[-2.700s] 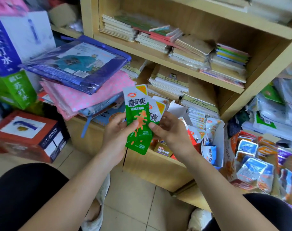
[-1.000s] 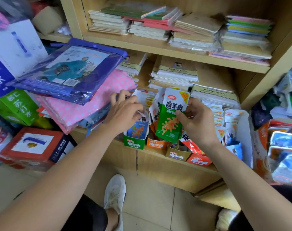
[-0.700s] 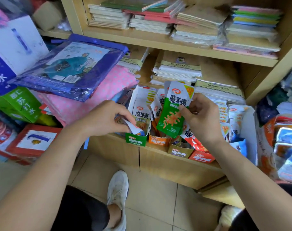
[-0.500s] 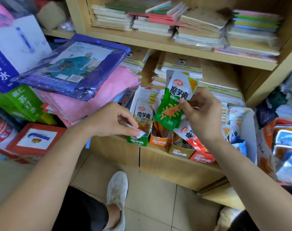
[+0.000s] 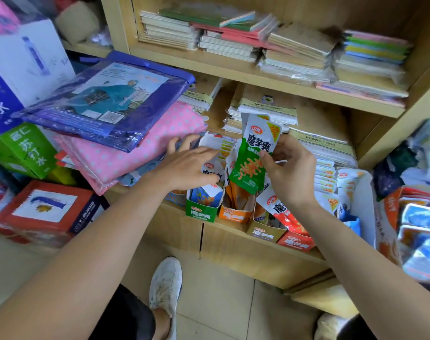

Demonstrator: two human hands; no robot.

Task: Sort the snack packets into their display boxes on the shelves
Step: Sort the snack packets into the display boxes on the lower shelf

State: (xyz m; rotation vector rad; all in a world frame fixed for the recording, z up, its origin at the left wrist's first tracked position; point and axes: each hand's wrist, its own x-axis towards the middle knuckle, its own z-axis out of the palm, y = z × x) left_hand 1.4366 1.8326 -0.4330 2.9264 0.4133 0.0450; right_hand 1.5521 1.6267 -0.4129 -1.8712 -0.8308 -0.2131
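My right hand (image 5: 288,173) pinches a green-and-white snack packet (image 5: 252,158) upright above the row of small display boxes on the low shelf. From left to right stand a green box (image 5: 201,212), an orange box (image 5: 234,214), a tan box (image 5: 264,232) and a red box (image 5: 296,242), each with packets in it. Over the back of the green box, my left hand (image 5: 187,165) hovers with its fingers spread and nothing in them. A red-and-white packet (image 5: 281,209) leans under my right wrist.
A pink dotted package (image 5: 135,148) under a blue raincoat pack (image 5: 106,101) crowds the shelf just left of the boxes. A white box (image 5: 367,192) of packets and blue tray packs (image 5: 419,229) are at the right. Notebook stacks (image 5: 294,47) fill upper shelves. My shoe (image 5: 165,283) is below.
My left hand has let go of the packet it was pushing into the green box and lifted back with fingers spread. The right hand still holds the green packet, slightly more upright.
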